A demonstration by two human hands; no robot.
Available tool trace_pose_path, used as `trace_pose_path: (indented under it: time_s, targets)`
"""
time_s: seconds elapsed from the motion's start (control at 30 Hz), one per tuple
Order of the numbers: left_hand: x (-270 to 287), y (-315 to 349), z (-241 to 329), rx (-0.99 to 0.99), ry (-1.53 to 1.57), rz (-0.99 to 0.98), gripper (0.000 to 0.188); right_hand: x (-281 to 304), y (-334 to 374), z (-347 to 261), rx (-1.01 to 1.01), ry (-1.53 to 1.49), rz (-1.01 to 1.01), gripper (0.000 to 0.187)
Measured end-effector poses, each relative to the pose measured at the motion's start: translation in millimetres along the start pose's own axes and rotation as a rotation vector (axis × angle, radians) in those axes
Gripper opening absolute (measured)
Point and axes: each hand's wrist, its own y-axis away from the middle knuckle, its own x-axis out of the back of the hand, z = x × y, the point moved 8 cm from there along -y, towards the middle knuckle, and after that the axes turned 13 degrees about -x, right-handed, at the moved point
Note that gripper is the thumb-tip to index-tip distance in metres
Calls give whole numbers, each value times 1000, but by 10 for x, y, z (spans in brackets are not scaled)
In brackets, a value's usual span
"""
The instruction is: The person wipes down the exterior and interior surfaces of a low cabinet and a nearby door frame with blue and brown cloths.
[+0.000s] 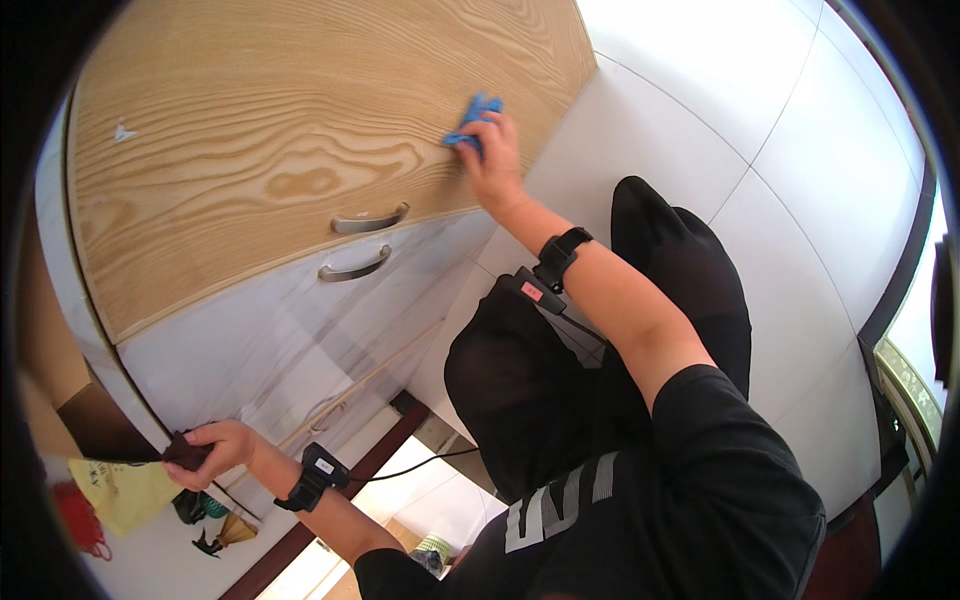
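Up close, the right hand [493,150] presses a blue cloth [473,118] flat against a light wood-grain cabinet door [280,120], fingers bunched over it. Below sits a pale marbled drawer front [300,330]; two metal handles [370,222] lie near each other across the seam. The left hand [215,450] curls around the dark lower corner [185,452] of the cabinet. White floor tiles [800,200] spread to the right.
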Motion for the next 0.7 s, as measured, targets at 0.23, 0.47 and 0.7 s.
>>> trace_pose_path:
  time_s: [0.23,0.47,0.7]
  targets:
    - [72,102,-86,13,24,46,45,-149,117,-911,153,-28,-135,21]
    - [27,-33,5,7,36,36,44,-74,-117,-965,189,36,20,38]
    - [36,-15,1,5,15,-29,46,-222,-52,-1493,298,-192,-112,39]
